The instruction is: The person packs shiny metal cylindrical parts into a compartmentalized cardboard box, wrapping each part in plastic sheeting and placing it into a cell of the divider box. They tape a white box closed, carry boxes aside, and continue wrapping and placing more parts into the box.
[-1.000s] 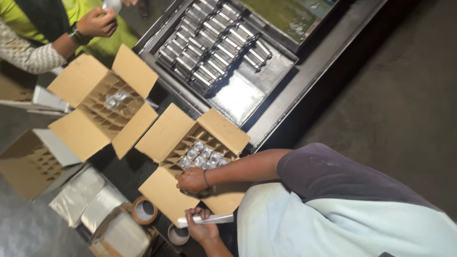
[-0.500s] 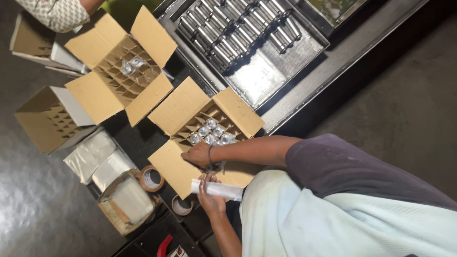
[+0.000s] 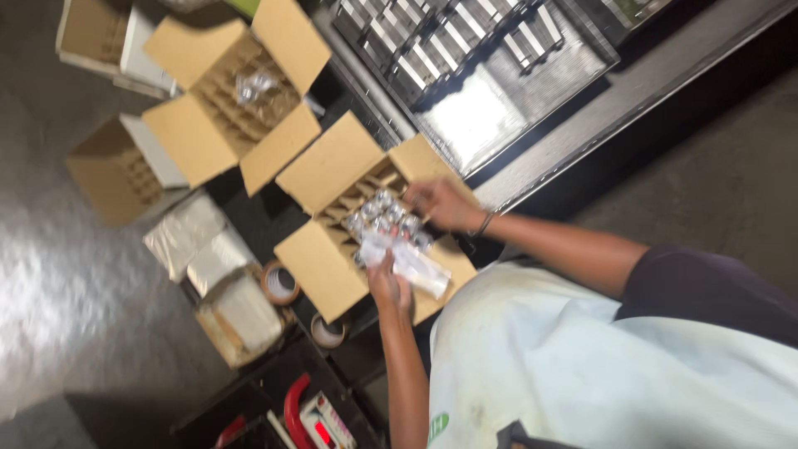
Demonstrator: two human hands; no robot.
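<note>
An open cardboard box (image 3: 324,274) with a divider grid holds several shiny plastic-wrapped metal pieces (image 3: 381,209). My left hand (image 3: 389,287) hovers over the box's near side, gripping a pale plastic-wrapped cylinder (image 3: 413,263). My right hand (image 3: 445,204), with a band on its wrist, rests at the box's far edge with bent fingers beside the wrapped pieces. Motion blur hides whether it holds anything.
A second open divider box (image 3: 199,137) with one wrapped piece stands further left, and a third box (image 3: 116,175) beyond it. A metal tray (image 3: 482,116) of cylinders sits on the dark bench. Two tape rolls (image 3: 280,283), stacked plastic bags (image 3: 195,241) and a red-handled tool (image 3: 295,407) lie nearby.
My right hand has moved from the box's near side to its far edge. My left hand has lifted the wrapped cylinder over the box. The view has swung, and the other person is out of sight.
</note>
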